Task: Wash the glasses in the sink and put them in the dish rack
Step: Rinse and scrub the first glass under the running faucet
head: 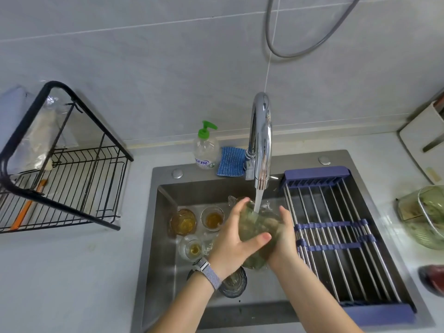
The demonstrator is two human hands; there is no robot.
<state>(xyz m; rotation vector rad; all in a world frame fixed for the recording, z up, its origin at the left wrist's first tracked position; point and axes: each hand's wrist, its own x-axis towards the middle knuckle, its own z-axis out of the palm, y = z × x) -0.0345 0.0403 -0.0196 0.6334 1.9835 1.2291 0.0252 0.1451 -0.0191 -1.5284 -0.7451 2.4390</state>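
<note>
Gripping a greenish, ribbed glass [258, 227] from both sides under the chrome faucet [260, 145], water stream [258, 200] running into its mouth. Left hand [234, 239] wrapped round the near side, thumb across the front; right hand [284, 236] pressed along the far side, fingers curled, their tips hidden behind the glass. Held above the brushed steel sink [165, 260]. Below, two amber-tinted glasses [183, 222] [212, 218], a clear one with yellow dregs [192, 247], and a dark ribbed one [234, 283] half covered by the left wrist. Black wire dish rack [72, 183] standing on the pale surface [60, 284] to the left, well apart. Steel-rod roll-up drainer with blue ends [336, 236] over the sink's right half. Clear soap bottle with green pump [206, 147] beside a blue woven cloth [230, 162].
</note>
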